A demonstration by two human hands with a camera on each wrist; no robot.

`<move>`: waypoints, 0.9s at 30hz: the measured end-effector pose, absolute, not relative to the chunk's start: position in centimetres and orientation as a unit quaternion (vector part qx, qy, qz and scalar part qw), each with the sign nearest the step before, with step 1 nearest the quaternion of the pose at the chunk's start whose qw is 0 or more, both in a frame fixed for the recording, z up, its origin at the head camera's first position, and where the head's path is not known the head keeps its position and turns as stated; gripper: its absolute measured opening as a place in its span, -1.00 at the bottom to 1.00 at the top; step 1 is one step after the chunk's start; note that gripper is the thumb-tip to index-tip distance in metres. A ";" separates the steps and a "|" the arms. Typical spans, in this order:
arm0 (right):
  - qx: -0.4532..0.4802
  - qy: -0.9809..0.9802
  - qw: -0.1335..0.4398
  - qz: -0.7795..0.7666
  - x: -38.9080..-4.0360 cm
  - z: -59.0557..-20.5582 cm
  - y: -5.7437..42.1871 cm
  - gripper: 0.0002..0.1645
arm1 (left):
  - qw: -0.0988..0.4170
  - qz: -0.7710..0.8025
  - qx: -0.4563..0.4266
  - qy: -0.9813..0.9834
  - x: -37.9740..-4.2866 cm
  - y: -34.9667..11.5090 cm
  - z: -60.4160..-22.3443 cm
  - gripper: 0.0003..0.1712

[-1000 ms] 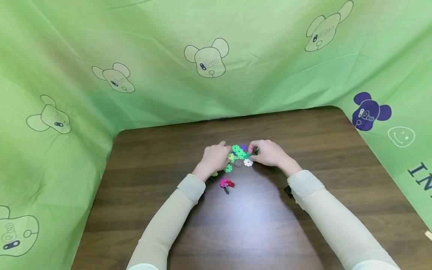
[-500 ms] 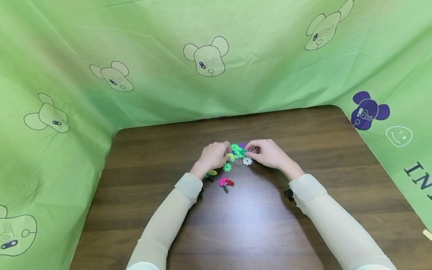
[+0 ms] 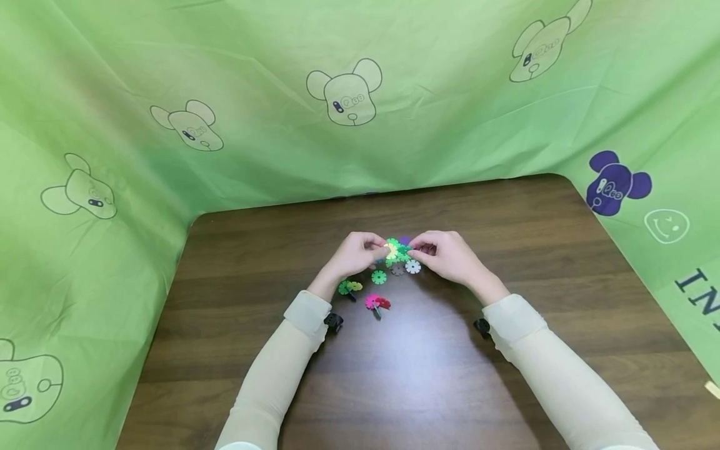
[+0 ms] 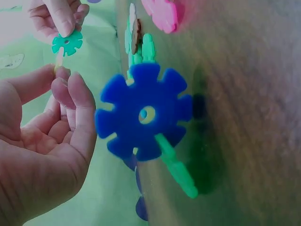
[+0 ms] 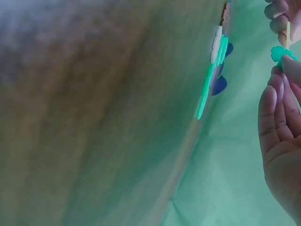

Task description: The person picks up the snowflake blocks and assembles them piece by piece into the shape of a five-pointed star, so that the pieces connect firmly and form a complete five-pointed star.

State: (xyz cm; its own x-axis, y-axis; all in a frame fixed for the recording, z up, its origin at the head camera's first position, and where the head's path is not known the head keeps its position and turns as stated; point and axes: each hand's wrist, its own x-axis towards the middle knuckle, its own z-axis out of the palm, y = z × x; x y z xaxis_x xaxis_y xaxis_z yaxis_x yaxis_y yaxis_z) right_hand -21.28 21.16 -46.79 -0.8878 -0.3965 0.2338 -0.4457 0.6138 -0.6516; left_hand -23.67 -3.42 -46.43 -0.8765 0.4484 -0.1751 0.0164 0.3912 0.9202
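Observation:
My left hand (image 3: 355, 253) pinches a yellow notched snowflake disc (image 3: 390, 251) between thumb and fingertips. Opposite it, my right hand (image 3: 447, 253) holds a teal-green notched disc (image 4: 67, 42) by its edge. Both discs are up off the table, and in the left wrist view their edges meet; how deep the notches sit is too small to tell. Below the hands lie loose discs, among them a white one (image 3: 413, 267), a brown one (image 3: 397, 269) and a green one (image 3: 379, 277). Fingers hide part of the held discs.
Closer to me stand two joined clusters: a pink and red one (image 3: 374, 302) and a green and yellow one (image 3: 345, 287) with a blue disc (image 4: 141, 94). A purple disc (image 3: 404, 240) lies behind. Green cloth (image 3: 270, 125) walls the wooden table (image 3: 427, 362).
My left hand has come up from the loose discs with the yellow disc between its fingers. The right hand has shifted left with the green disc, so the two pieces now meet.

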 end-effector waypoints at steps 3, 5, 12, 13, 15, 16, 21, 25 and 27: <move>0.248 -0.895 0.048 0.367 -21.1 -46.8 21.1 -0.93 | 0.211 0.551 0.134 0.796 -23.6 -3.4 -46.6 -0.72; 0.256 -0.892 0.058 0.368 -21.1 -46.8 21.1 -0.94 | 0.213 0.556 0.131 0.793 -23.6 -3.3 -46.8 -0.72; 0.276 -0.882 0.067 0.376 -20.9 -47.1 21.0 -0.93 | 0.240 0.562 0.135 0.780 -23.5 -3.4 -47.0 -0.75; 0.277 -0.881 0.068 0.377 -20.9 -47.1 21.0 -0.93 | 0.247 0.565 0.133 0.776 -23.4 -3.5 -47.0 -0.77; 0.279 -0.880 0.071 0.379 -20.8 -47.1 20.9 -0.92 | 0.258 0.573 0.131 0.767 -23.4 -3.5 -46.9 -0.79; 0.282 -0.878 0.075 0.379 -20.8 -47.1 20.9 -0.92 | 0.263 0.576 0.129 0.763 -23.3 -3.5 -46.9 -0.80; 0.307 -0.867 0.113 0.376 -20.8 -47.0 20.5 -0.85 | 0.272 0.592 0.119 0.749 -23.2 -3.6 -46.7 -0.82; 0.326 -0.852 0.144 0.383 -20.7 -47.1 20.3 -0.79 | 0.272 0.608 0.113 0.737 -23.1 -3.7 -46.4 -0.84; 0.336 -0.842 0.157 0.392 -20.6 -47.1 20.1 -0.78 | 0.271 0.613 0.114 0.734 -23.1 -3.7 -46.4 -0.84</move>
